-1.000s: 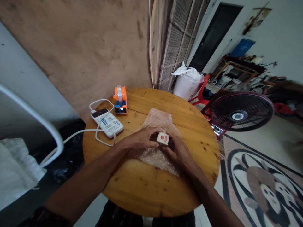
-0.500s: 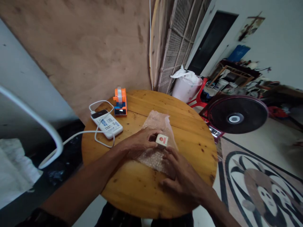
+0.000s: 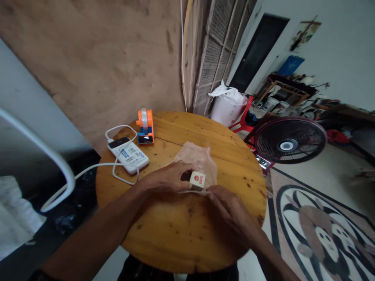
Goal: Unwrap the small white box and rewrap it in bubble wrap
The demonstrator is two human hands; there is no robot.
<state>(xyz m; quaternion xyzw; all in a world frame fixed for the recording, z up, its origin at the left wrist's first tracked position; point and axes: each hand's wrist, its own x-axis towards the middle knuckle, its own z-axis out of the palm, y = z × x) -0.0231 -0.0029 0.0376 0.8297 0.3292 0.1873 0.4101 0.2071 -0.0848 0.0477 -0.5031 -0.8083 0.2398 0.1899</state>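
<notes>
A small white box with a red round mark [image 3: 197, 179] sits on a sheet of bubble wrap [image 3: 195, 157] in the middle of the round wooden table [image 3: 175, 234]. My left hand [image 3: 166, 177] is closed around the box's left side and holds it in place. My right hand [image 3: 227, 205] lies just below and right of the box, its fingers pinching the near edge of the bubble wrap, which is folded up against the box.
A white power bank [image 3: 128, 154] with a white cable [image 3: 96, 166] and an orange and blue tape dispenser [image 3: 145, 125] sit at the table's far left. A dark standing fan [image 3: 288, 140] is off the right edge, a white sack [image 3: 227, 102] behind it.
My right hand left the box, dropped to the near edge of the bubble wrap and drew it up toward the box. The left hand stayed on the box.
</notes>
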